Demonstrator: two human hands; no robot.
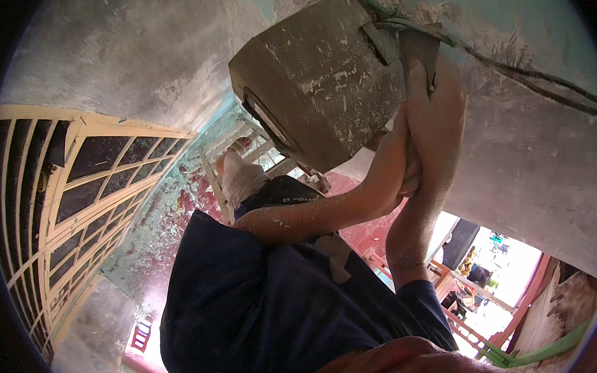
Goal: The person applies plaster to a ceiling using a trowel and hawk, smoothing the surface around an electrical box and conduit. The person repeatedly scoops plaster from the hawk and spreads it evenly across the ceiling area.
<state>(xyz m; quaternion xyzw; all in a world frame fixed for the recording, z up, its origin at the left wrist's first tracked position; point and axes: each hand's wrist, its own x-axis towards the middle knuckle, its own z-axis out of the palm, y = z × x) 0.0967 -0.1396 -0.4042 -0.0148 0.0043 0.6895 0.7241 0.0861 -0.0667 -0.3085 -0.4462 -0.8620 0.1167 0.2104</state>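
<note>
Left hand (406, 154) against right forearm (440, 162); right hand (442, 84) beside angular, pale-flecked brown box (320, 77); cannot tell either grip

Boxy brown casing (320, 77), plastic or metal uncertain, is showing a matt, scuffed face flecked with pale specks; flat piece (418, 47) at the right hand (442, 84) is looking dull and grey-brown. Upper wall (521, 181) is presenting matt grey plaster, roughening into patchy turquoise paint, while lower wall (148, 225) is wearing blotchy, flaking paint in green and red. Dark blue shirt (305, 308) is appearing as soft, creased matt cloth, window grille (72, 141) as smooth cream-painted bars.
</note>
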